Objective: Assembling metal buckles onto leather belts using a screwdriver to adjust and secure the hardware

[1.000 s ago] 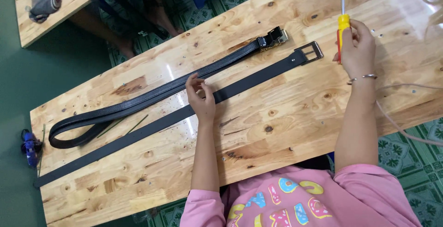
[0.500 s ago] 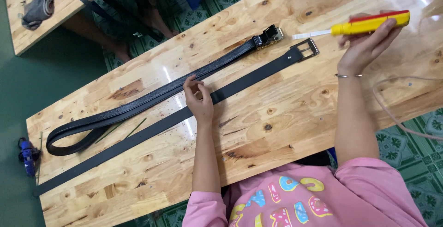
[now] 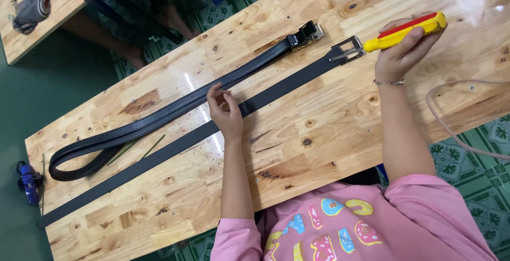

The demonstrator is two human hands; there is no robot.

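Observation:
A long flat black belt (image 3: 159, 155) lies stretched across the wooden table (image 3: 319, 128), its silver buckle (image 3: 346, 49) at the right end. My left hand (image 3: 225, 111) presses down on the middle of this belt. My right hand (image 3: 402, 54) holds a yellow and red screwdriver (image 3: 409, 29) level, with its metal tip close to the silver buckle. A second black belt (image 3: 175, 107), textured and folded back into a loop at the left, lies just beyond the first, ending in a dark clasp buckle (image 3: 306, 32).
A thin clear hose (image 3: 451, 128) curls over the table's right part. A blue tool (image 3: 26, 178) hangs at the table's left end. Another wooden table (image 3: 32, 22) with a grey bundle stands at the upper left, a person's bare feet (image 3: 159, 27) beside it.
My right hand has turned the screwdriver from upright to level and brought its tip down beside the silver buckle. My left hand stays on the flat belt.

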